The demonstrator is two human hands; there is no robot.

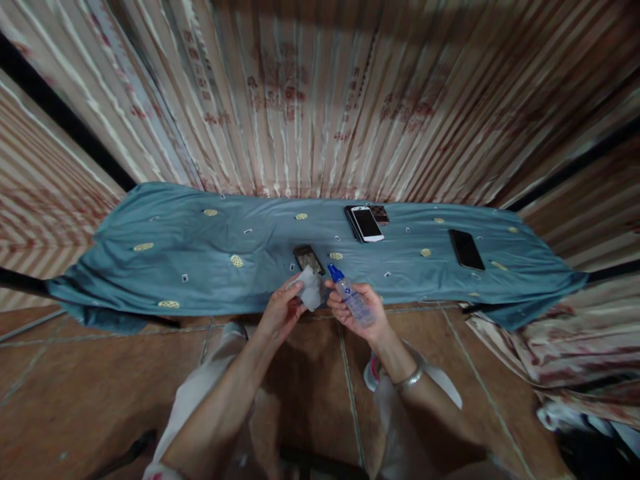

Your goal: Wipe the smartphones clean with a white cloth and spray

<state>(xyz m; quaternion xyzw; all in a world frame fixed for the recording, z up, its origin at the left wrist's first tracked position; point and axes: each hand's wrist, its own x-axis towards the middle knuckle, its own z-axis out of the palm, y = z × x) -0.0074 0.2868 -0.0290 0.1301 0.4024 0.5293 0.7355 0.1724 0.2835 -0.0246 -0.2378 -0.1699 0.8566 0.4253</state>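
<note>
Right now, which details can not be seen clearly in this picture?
Head view only:
- Spray bottle label: too small to read; right hand covers part.
- Phone near the white cloth: lower end hidden by cloth.
- Dark device behind the white phone: partly covered.

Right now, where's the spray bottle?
Head view, just right of centre: the spray bottle is in the right hand, blue nozzle aimed at the white cloth in the left hand, over the near table edge.

A tabletop (165, 267) draped in a teal cloth (225, 227) carries a dark phone (309, 259) near the front edge, a white phone (367, 223) stacked over others further back, and a black phone (466, 249) well apart, rightward.
</note>
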